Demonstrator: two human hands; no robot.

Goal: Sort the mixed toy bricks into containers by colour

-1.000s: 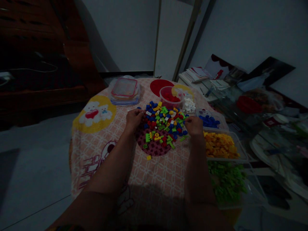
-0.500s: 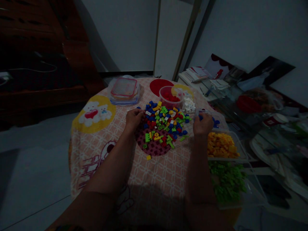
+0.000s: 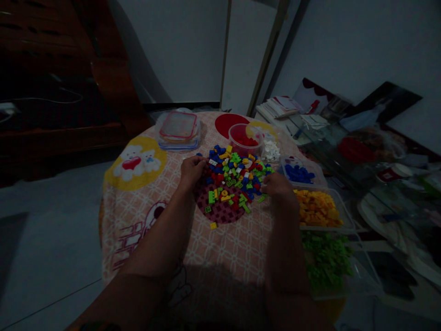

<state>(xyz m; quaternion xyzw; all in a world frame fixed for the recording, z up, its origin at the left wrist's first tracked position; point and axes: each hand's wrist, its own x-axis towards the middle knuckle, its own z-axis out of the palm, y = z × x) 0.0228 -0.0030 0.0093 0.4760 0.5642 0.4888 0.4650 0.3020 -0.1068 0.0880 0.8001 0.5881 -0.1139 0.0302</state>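
Observation:
A mixed pile of toy building bricks (image 3: 237, 174) in blue, green, yellow, red and white lies mid-table. At its left edge is my left hand (image 3: 192, 171), fingers bent and pressed together; whatever is in them is hidden. My right hand (image 3: 279, 188) has its fingertips closed together at the pile's right edge, close to blue and green bricks. I cannot make out a brick in them. Beyond the right hand stands a clear box of blue bricks (image 3: 299, 174). Nearer me are boxes of yellow bricks (image 3: 319, 209) and green bricks (image 3: 327, 262).
A clear round tub (image 3: 245, 148) holds red bricks behind the pile, with white bricks (image 3: 271, 151) beside it. Stacked lids (image 3: 178, 131) lie at the back left on the patterned tablecloth (image 3: 220, 257). A cluttered glass side table (image 3: 330, 147) stands at the right.
My right hand has moved left and slightly down, from over the box of blue bricks to the pile's right edge. My left hand has hardly moved.

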